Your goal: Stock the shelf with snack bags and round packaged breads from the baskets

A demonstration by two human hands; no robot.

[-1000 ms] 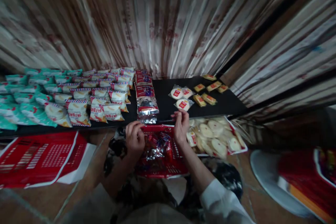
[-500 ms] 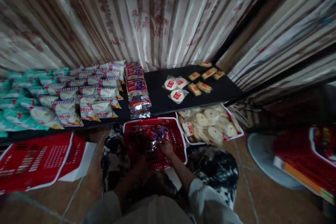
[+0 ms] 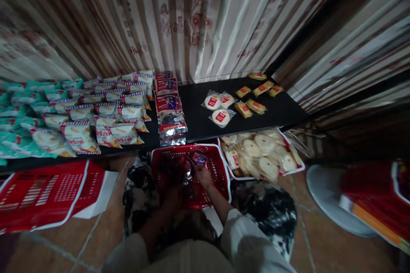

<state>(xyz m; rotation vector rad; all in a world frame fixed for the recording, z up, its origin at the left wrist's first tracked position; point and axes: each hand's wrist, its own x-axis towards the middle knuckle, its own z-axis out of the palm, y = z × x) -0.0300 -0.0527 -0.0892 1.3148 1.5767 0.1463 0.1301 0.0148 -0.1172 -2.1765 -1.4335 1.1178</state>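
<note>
Many bags [image 3: 78,136] and a column of red packets [image 3: 168,102] already line our counter [image 3: 198,123]; more packets [image 3: 201,160] seem left in our basket [image 3: 219,175]. Our left hand [image 3: 173,195] and right hand [image 3: 202,175] are inside, grips too dark to tell.

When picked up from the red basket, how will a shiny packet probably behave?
The packet may slip, because its wrapping gleams. It is probably floppy, since the wrapping looks thin. It could drag others, as several lie together in the basket.
</note>
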